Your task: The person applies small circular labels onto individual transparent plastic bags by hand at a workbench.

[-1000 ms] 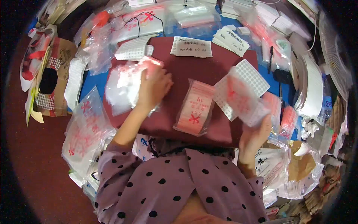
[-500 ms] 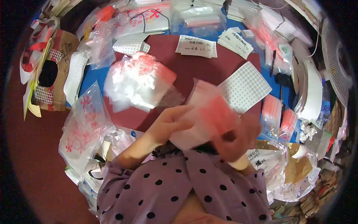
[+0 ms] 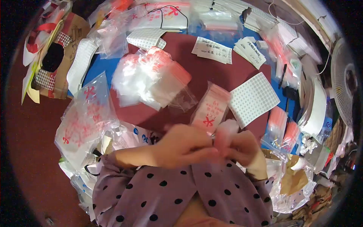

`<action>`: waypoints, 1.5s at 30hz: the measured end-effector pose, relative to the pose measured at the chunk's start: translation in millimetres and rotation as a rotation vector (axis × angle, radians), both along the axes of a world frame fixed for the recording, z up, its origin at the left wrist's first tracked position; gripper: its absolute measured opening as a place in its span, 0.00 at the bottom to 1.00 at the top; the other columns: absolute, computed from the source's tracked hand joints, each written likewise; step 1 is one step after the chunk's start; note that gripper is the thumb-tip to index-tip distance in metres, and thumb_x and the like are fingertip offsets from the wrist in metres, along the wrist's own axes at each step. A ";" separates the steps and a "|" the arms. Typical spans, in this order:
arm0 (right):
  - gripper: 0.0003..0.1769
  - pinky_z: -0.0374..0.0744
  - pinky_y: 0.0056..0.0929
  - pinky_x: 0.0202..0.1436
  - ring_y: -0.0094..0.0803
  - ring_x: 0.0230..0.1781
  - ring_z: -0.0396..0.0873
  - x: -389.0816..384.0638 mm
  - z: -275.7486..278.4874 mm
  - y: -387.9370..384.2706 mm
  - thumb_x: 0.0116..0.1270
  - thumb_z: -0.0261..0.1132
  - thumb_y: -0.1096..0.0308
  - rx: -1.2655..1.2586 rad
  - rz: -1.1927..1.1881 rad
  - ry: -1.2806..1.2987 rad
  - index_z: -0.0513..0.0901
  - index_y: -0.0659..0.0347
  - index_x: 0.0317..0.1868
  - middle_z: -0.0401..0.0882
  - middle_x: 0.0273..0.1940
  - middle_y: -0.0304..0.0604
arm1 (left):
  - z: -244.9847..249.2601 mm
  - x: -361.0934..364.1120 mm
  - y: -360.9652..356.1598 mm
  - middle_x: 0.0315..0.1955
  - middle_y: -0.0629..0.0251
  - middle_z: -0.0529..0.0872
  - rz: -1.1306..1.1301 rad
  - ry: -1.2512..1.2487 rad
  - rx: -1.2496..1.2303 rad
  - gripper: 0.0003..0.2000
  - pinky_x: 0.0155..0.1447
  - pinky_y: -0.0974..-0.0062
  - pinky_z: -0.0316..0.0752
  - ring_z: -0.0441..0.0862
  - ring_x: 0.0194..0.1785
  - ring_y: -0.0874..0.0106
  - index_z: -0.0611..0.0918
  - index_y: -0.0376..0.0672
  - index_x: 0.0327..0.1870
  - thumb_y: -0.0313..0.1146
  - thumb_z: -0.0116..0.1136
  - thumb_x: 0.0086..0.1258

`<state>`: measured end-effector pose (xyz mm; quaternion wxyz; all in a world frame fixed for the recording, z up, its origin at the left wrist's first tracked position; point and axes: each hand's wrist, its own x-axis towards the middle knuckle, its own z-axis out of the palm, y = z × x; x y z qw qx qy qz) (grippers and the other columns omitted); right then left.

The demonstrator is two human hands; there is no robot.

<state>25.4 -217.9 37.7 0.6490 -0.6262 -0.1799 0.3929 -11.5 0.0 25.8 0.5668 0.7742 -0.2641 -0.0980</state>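
My left hand [image 3: 185, 148] and my right hand [image 3: 242, 147] meet close to my body, fingers pinched together. Between them is a small clear plastic bag [image 3: 226, 133] with red on it, smeared by motion. Just beyond the fingers, a stack of small zip bags [image 3: 211, 104] with red print lies on the maroon board [image 3: 177, 68]. A sheet of round stickers [image 3: 255, 99] lies to the right of that stack. Farther left is a loose pile of clear bags with red edges [image 3: 151, 81].
Handwritten paper labels [image 3: 212, 50] lie at the board's far edge. A large printed plastic bag [image 3: 89, 121] is on the left. Bundles of red-edged bags [image 3: 276, 123] and a stack of white sheets [image 3: 314, 106] sit at right, near a fan [image 3: 346, 81].
The stack of zip bags that was in my hands now lies on the board. Both hands have come together nearer my body over a small bag. The whole view has shifted slightly.
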 end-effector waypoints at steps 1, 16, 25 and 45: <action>0.07 0.72 0.24 0.28 0.24 0.23 0.75 2.5 2.1 1.8 0.58 0.65 0.69 -0.064 0.092 -0.068 0.80 0.65 0.32 0.79 0.25 0.41 | -5.2 -2.6 -8.4 0.14 0.60 0.70 -0.025 0.032 -0.104 0.15 0.26 0.69 0.62 0.70 0.19 0.67 0.76 0.37 0.24 0.39 0.53 0.67; 0.11 0.69 0.23 0.23 0.32 0.18 0.74 -14.4 22.4 27.1 0.60 0.60 0.68 0.012 -0.546 0.126 0.76 0.61 0.20 0.74 0.18 0.41 | 0.0 -12.4 29.9 0.12 0.69 0.73 -0.071 0.400 -0.487 0.15 0.22 0.79 0.59 0.68 0.17 0.81 0.73 0.38 0.15 0.28 0.48 0.65; 0.09 0.80 0.29 0.30 0.34 0.25 0.80 -21.3 -17.1 53.1 0.44 0.71 0.74 -0.140 -0.358 -1.129 0.79 0.61 0.26 0.82 0.27 0.44 | -45.6 -0.7 -9.5 0.41 0.63 0.75 -0.179 0.794 -1.076 0.18 0.49 0.72 0.67 0.74 0.42 0.71 0.68 0.39 0.49 0.45 0.46 0.69; 0.28 0.62 0.33 0.66 0.34 0.63 0.62 -6.7 -67.0 62.9 0.67 0.58 0.65 0.751 -0.358 0.412 0.61 0.63 0.65 0.63 0.63 0.44 | -28.8 5.5 23.2 0.47 0.57 0.79 0.522 0.201 -1.521 0.24 0.53 0.63 0.70 0.77 0.49 0.62 0.71 0.37 0.55 0.51 0.40 0.72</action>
